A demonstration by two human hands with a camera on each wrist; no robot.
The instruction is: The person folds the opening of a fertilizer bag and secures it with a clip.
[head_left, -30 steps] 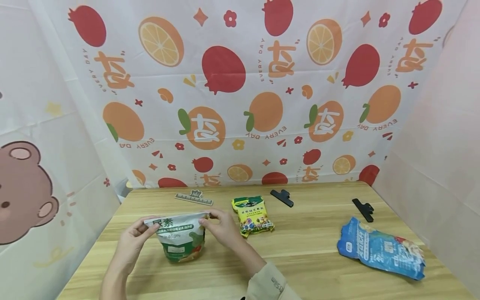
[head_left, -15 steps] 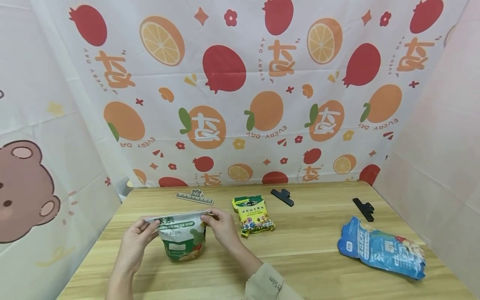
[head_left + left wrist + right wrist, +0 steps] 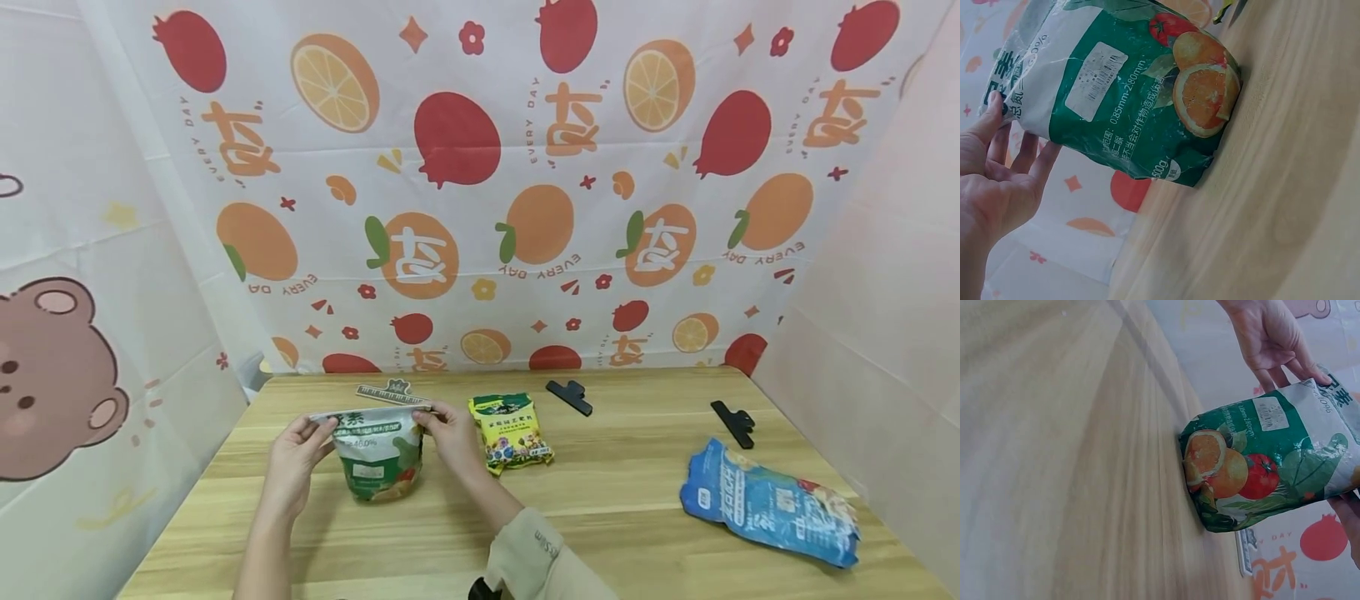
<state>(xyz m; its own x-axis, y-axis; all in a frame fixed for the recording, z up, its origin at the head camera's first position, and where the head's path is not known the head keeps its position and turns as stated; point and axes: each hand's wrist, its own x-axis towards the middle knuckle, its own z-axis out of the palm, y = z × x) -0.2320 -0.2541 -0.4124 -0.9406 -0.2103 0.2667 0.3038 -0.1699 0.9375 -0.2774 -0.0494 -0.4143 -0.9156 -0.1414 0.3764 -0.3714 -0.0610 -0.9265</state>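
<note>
Both hands pinch the green bag [image 3: 378, 458] by the top corners and draw its upper edge into a nearly straight line. The left hand [image 3: 295, 454] grips its corner with the thumb laid on the printed front and the fingers behind. The left wrist view shows that palm turned toward the camera, the fingers parted and gently bent, the thumb stretched along the bag's upper end. The bare left forearm rises steeply from the bottom of the head view, leaning slightly right on its way up.

The right hand [image 3: 453, 437] holds the opposite corner, thumb in front and fingers folded behind the edge. Its forearm slants in from the lower right, with a beige sleeve [image 3: 536, 554] covering it to below the wrist.

The green bag is upright between the hands, left of centre over the table [image 3: 360, 554], with its base at the tabletop; whether it bears its weight there, I cannot tell.

Just beyond its top edge lies the piano clip [image 3: 393, 392]. The yellow bag [image 3: 512, 429] lies near the right hand, a black clip [image 3: 570, 397] behind it to the right. Well apart on the right is the blue bag [image 3: 768, 504], with a second black clip [image 3: 732, 423] beyond it.
</note>
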